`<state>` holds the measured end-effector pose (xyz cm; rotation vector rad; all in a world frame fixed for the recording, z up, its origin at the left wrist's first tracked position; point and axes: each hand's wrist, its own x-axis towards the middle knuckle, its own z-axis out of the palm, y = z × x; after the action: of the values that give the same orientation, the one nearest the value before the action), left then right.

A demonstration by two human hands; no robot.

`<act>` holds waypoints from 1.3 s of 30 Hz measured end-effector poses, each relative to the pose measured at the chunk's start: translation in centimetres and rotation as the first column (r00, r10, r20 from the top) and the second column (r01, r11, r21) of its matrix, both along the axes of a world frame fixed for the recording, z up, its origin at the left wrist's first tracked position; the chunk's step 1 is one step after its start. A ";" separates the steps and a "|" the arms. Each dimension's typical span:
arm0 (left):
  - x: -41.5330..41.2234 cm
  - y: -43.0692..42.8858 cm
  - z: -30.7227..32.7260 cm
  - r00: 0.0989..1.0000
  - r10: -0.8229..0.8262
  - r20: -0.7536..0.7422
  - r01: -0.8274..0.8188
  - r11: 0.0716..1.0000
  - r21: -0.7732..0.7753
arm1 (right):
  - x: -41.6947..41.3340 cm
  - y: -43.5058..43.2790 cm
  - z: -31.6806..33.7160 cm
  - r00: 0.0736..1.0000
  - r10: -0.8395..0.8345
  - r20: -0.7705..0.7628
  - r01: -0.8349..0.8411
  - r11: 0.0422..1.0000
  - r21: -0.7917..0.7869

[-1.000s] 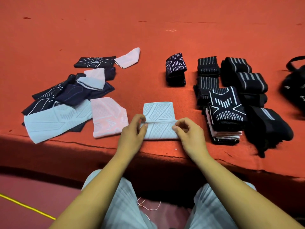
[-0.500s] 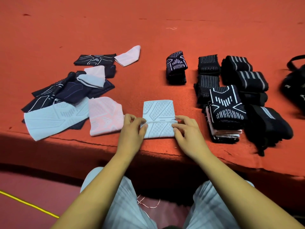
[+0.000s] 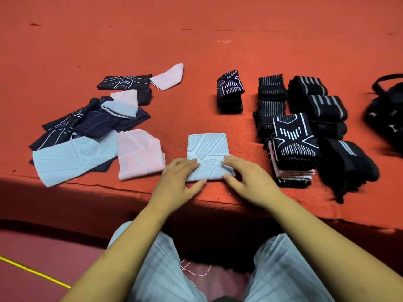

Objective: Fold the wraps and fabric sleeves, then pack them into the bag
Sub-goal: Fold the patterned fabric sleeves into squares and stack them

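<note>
My left hand (image 3: 181, 176) and right hand (image 3: 247, 177) press flat, fingers straight, on the near half of the pale blue sleeve (image 3: 207, 144), its long axis running 6 to 12 on the desk (image 3: 218, 57), with the folded stack (image 3: 292, 153) at 3 o'clock, nearer my right.

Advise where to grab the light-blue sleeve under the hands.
Probably the near, doubled half of the sleeve, pinched at its left and right edges, one hand from each side. The flap's free edge runs across the middle, so side pinches there catch both layers and keep the fold. The left hand and right hand press flat at those edges.
</note>
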<state>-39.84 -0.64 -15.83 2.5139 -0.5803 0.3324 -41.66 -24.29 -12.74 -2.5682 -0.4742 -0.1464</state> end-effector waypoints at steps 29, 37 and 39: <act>-1.3 0.3 1.4 0.970 -0.117 -0.215 0.015 0.904 -0.427 | -1.4 -0.7 0.3 0.995 -0.031 -0.096 0.074 0.875 0.478; -0.4 -0.8 1.4 0.953 0.036 -0.301 -0.196 0.829 -0.523 | -1.1 0.1 -0.6 0.959 -0.207 -0.194 0.282 0.755 0.592; 0.4 -1.3 1.3 0.941 0.122 -0.316 -0.276 0.816 -0.507 | -0.8 0.2 -0.5 0.953 -0.199 -0.227 0.299 0.729 0.616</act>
<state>-39.46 -1.90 -14.51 2.0079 -0.0792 0.1880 -42.42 -24.04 -13.22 -1.9168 0.0058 -0.1776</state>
